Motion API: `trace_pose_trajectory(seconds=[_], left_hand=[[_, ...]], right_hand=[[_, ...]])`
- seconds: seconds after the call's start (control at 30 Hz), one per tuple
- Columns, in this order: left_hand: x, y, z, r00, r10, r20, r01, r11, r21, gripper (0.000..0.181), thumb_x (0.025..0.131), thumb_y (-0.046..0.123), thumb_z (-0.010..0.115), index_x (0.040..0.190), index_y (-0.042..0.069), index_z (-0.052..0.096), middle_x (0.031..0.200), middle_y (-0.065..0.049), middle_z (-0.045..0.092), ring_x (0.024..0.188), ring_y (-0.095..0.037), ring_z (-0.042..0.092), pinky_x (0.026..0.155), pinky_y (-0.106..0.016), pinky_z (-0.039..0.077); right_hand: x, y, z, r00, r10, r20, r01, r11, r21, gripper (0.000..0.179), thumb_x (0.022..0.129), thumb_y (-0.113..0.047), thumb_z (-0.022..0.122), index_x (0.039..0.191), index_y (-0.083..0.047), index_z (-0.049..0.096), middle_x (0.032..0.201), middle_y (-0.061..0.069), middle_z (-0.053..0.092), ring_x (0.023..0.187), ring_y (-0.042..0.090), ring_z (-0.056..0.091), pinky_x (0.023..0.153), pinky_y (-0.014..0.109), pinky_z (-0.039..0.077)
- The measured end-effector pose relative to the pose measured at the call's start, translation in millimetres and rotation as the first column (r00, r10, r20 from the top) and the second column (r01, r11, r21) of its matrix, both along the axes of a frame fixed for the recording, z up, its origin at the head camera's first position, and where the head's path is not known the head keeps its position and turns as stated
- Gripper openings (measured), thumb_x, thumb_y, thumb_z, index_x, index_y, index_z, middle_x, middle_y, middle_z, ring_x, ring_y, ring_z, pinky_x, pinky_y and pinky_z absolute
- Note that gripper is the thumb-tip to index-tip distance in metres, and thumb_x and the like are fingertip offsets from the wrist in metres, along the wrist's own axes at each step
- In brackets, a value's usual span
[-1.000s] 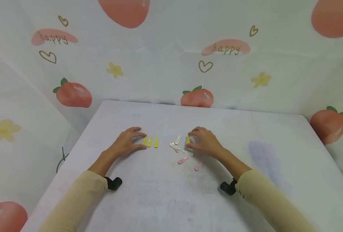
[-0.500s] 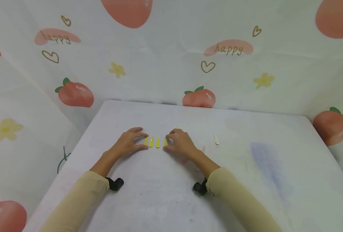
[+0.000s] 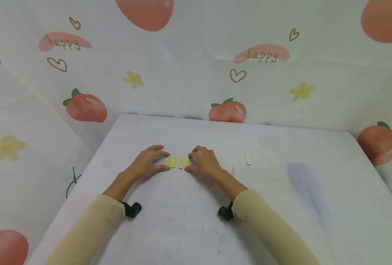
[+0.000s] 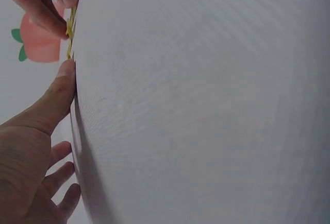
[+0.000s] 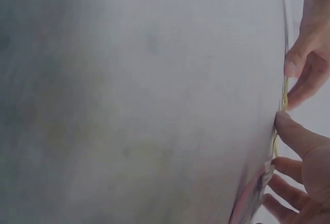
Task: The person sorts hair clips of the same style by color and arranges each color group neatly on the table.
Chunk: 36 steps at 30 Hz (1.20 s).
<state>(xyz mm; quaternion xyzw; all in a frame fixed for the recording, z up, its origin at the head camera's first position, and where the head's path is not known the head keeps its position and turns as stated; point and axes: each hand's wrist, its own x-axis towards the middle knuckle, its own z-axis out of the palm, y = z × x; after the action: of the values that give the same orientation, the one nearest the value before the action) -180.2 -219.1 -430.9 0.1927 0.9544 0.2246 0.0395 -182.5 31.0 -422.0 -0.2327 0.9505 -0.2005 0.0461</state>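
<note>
Several yellow snap hair clips lie side by side on the white table. My left hand holds the leftmost yellow clip between thumb and index finger, one at each end. At the right end of the row, my right hand pinches another yellow clip in the same way. Between the hands lie two more, a yellow clip and its neighbour clip, touched by neither hand. In both wrist views the clips show only edge-on, as thin yellow slivers.
Pink clips, including one pink clip, are partly hidden under my right hand and forearm. A white clip lies farther right on the table. Behind the table hangs a peach-print cloth.
My right hand has carried its yellow clip leftward to the row, then slightly closer to the other clips. It now covers most white and pink clips, and uncovers one white clip. My left hand stays.
</note>
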Motion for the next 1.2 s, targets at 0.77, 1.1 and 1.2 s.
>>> trace_pose_trajectory(seconds=[0.77, 1.1, 1.2], left_hand=[[-2.9, 3.3, 2.4, 1.000, 0.011, 0.014, -0.010, 0.999, -0.037, 0.055, 0.081, 0.039, 0.082, 0.126, 0.012, 0.069, 0.146, -0.021, 0.049, 0.139, -0.040, 0.039, 0.106, -0.065, 0.032], [-3.7, 3.1, 4.3, 1.000, 0.002, 0.023, -0.001, 0.999, -0.045, 0.053, 0.081, 0.038, 0.083, 0.125, 0.012, 0.067, 0.145, -0.021, 0.048, 0.136, -0.041, 0.041, 0.105, -0.064, 0.033], [-5.2, 4.4, 5.3, 1.000, -0.002, 0.031, 0.004, 0.999, -0.051, 0.053, 0.080, 0.037, 0.083, 0.124, 0.013, 0.067, 0.144, -0.021, 0.048, 0.135, -0.040, 0.041, 0.105, -0.064, 0.033]], right_hand=[[-22.6, 190, 2.1, 0.993, 0.003, 0.120, 0.015, 0.989, -0.147, 0.067, 0.080, -0.034, 0.084, 0.134, -0.002, 0.061, 0.136, 0.024, 0.053, 0.130, 0.042, 0.045, 0.107, 0.060, 0.035], [-23.9, 218, -2.7, 0.991, 0.050, 0.125, -0.021, 0.975, -0.219, 0.051, 0.083, -0.022, 0.082, 0.126, 0.000, 0.066, 0.133, 0.026, 0.051, 0.129, 0.046, 0.041, 0.107, 0.064, 0.029], [-24.5, 218, -5.0, 0.992, 0.043, 0.122, -0.016, 0.976, -0.219, 0.051, 0.083, -0.023, 0.082, 0.126, -0.001, 0.067, 0.133, 0.026, 0.050, 0.128, 0.046, 0.041, 0.106, 0.065, 0.029]])
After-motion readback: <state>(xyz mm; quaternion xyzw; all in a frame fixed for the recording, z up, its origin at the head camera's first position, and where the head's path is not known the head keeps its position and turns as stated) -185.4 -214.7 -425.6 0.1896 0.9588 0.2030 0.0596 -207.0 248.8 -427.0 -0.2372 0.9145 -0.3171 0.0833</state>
